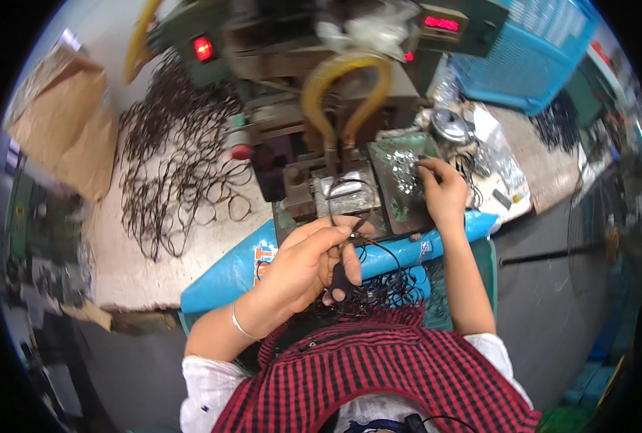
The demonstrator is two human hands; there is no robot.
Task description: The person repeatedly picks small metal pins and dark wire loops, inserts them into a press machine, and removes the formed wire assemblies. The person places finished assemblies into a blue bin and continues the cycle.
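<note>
My left hand (303, 263) is closed on a thin black cord (387, 250), which curves away from its fingertips in loops. Something black covers part of one of its fingers. A small shiny bit shows at the pinch, too blurred to name. To the right, my right hand (447, 189) has thumb and fingers drawn together at the edge of a pile of small shiny metal pieces (405, 172). Whatever lies between those fingertips is hidden. The pieces sit on a dark tray (402, 216) beside the metal block of a press (346, 193), just beyond my left hand.
Many black cord loops (184, 184) cover the bench at left, near a brown paper bag (68, 126). A yellow hose (306, 94) arches over the press. Blue plastic sheeting (227, 268) hangs along the front edge, above a teal bin (485, 270) holding more cords. A blue basket (530, 54) stands back right.
</note>
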